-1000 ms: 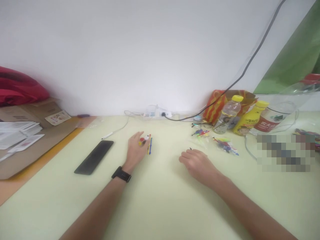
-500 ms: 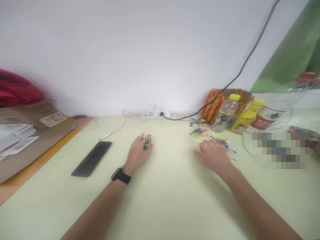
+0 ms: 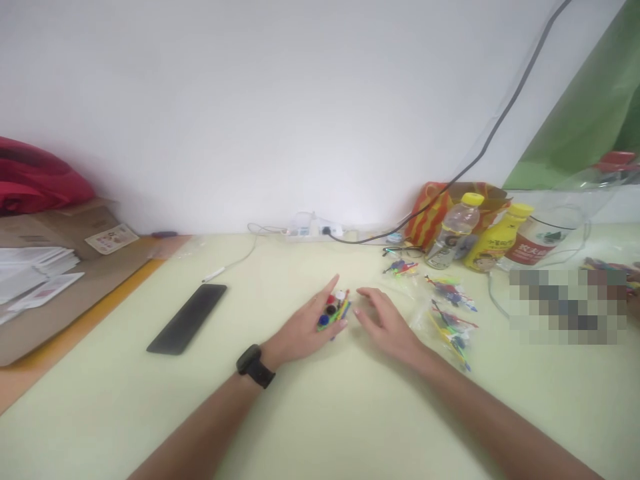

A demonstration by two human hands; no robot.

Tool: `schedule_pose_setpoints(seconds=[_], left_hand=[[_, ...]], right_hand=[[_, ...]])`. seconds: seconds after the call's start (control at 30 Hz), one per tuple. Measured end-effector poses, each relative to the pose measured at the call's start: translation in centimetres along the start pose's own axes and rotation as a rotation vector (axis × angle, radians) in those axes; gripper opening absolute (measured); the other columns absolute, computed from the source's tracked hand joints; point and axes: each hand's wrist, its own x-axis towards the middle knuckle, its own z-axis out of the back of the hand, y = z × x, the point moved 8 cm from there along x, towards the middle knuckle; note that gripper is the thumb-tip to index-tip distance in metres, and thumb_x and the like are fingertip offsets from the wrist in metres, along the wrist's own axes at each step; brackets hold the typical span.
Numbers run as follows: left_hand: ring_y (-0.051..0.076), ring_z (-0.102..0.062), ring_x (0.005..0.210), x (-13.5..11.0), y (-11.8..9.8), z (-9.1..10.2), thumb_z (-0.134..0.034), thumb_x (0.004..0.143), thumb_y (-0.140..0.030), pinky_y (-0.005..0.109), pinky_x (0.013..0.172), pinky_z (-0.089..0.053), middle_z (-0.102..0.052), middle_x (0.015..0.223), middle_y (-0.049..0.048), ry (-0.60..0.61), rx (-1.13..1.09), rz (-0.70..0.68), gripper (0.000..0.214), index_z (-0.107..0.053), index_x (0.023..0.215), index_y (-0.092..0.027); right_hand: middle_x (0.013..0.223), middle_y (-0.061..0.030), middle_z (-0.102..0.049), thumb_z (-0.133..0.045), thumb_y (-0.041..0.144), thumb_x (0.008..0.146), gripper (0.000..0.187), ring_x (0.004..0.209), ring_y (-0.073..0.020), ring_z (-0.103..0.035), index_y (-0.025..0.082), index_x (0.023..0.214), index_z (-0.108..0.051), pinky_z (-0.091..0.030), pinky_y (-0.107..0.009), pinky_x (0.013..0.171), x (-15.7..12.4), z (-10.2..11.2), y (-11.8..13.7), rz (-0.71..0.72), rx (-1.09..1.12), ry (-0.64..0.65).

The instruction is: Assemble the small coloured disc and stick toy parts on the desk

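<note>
My left hand (image 3: 305, 327), with a black watch on its wrist, holds a bunch of small colourful plastic pieces (image 3: 331, 312) between thumb and fingers. Round red, white, black and blue ends show, along with thin sticks. Facing it from the right is my right hand (image 3: 387, 327), its thumb and fingers apart and nothing in them; the fingertips are close to the bunch. To the right of that hand lie several clear bags of colourful pieces: one (image 3: 400, 268) at the back, another (image 3: 451, 292) beside it, and a third (image 3: 454, 335) nearer me.
A black phone (image 3: 187, 319) lies on the left, near a white cable (image 3: 215, 274). Papers (image 3: 35, 270) and a cardboard box (image 3: 75, 230) occupy the far left. Bottles (image 3: 453, 233) and a striped bag (image 3: 425, 213) stand back right, with a power strip (image 3: 313, 230) along the wall.
My left hand has moved right with the colourful pieces and turned, so more of them show. My right hand has come away from the bags, leftward and nearer me, opening beside my left hand.
</note>
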Motion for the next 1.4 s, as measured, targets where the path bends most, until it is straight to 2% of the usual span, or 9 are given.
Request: schedule_pose_setpoints(seconds=[0.1,0.27,0.5,0.67,0.8,0.9,1.07,1.23,1.4], left_hand=[[0.026,-0.034,0.154,0.0,-0.5,0.5,-0.053,0.103,-0.034,0.045,0.122,-0.037,-0.026,0.17,0.0087,-0.048,-0.152,0.012,0.078,-0.008,0.166,-0.035],[0.026,-0.057,0.129,0.2,0.6,1.2,-0.063,0.087,-0.015,0.044,0.112,-0.047,-0.058,0.145,0.008,-0.045,-0.066,-0.001,0.064,-0.051,0.148,-0.03],[0.02,-0.065,0.094,0.6,1.9,1.4,-0.058,0.098,-0.029,0.036,0.089,-0.054,-0.066,0.115,0.0071,-0.143,0.039,0.052,0.032,-0.064,0.129,-0.025],[0.026,-0.057,0.122,0.3,-0.1,1.9,-0.053,0.103,-0.031,0.043,0.109,-0.046,-0.064,0.13,0.0076,-0.237,0.206,-0.028,0.032,-0.063,0.133,-0.027],[0.03,-0.044,0.14,-0.2,-2.3,-0.2,-0.055,0.103,-0.034,0.05,0.119,-0.038,-0.055,0.151,0.0058,-0.04,0.284,-0.159,0.039,-0.06,0.141,-0.032],[0.03,-0.038,0.146,-0.4,-2.3,-1.2,-0.051,0.104,-0.028,0.053,0.121,-0.036,-0.053,0.155,0.0024,0.037,0.312,-0.185,0.041,-0.058,0.144,-0.034],[0.027,-0.039,0.147,-0.1,-0.8,-0.7,-0.047,0.105,-0.024,0.051,0.124,-0.036,-0.057,0.151,0.0022,-0.023,0.29,-0.157,0.038,-0.061,0.14,-0.03],[0.03,-0.038,0.148,0.0,-0.4,-0.5,-0.053,0.104,-0.031,0.053,0.121,-0.039,-0.056,0.152,0.0063,-0.077,0.32,-0.147,0.041,-0.056,0.145,-0.026],[0.029,-0.045,0.14,0.2,-1.0,-0.4,-0.056,0.102,-0.027,0.051,0.117,-0.04,-0.067,0.136,0.0055,-0.141,0.349,-0.182,0.021,-0.069,0.119,-0.025]], right_hand=[[0.15,-0.012,-0.051,-0.057,0.042,0.1,0.054,0.143,-0.0285,-0.043,0.026,0.15,-0.044,-0.038,-0.049,0.119,-0.1,0.0,0.3,0.078,-0.027,0.058],[0.15,-0.0106,-0.054,-0.059,0.032,0.098,0.048,0.144,-0.0286,-0.043,0.027,0.146,-0.054,-0.034,-0.051,0.122,-0.5,-0.8,1.1,0.176,-0.058,0.2],[0.145,-0.0097,-0.057,-0.062,0.018,0.09,0.059,0.131,-0.0247,-0.056,0.027,0.147,-0.05,-0.045,-0.042,0.113,-0.1,-0.6,2.0,0.163,0.23,0.24],[0.115,-0.0062,-0.068,-0.054,0.0,0.073,0.049,0.108,-0.0223,-0.063,0.023,0.115,-0.065,-0.05,-0.036,0.096,0.4,0.5,1.6,0.171,0.145,0.204],[0.095,-0.0031,-0.065,-0.053,-0.001,0.072,0.031,0.095,-0.0209,-0.06,0.021,0.091,-0.061,-0.048,-0.032,0.083,0.6,1.4,1.0,0.15,0.014,0.197],[0.087,-0.0017,-0.061,-0.05,-0.003,0.071,0.027,0.087,-0.0191,-0.057,0.02,0.082,-0.058,-0.045,-0.03,0.078,0.7,1.6,0.3,0.151,-0.044,0.222],[0.086,-0.0019,-0.062,-0.049,-0.005,0.073,0.027,0.087,-0.019,-0.058,0.02,0.08,-0.059,-0.045,-0.032,0.082,1.1,2.4,-0.6,0.149,-0.093,0.24],[0.099,-0.0036,-0.068,-0.065,0.008,0.086,0.014,0.102,-0.0211,-0.06,0.022,0.09,-0.068,-0.047,-0.034,0.091,0.5,2.3,1.2,0.212,0.033,0.363],[0.101,-0.0037,-0.067,-0.068,0.021,0.094,0.006,0.108,-0.0217,-0.058,0.024,0.09,-0.072,-0.047,-0.035,0.094,-0.1,1.7,1.9,0.19,0.035,0.429]])
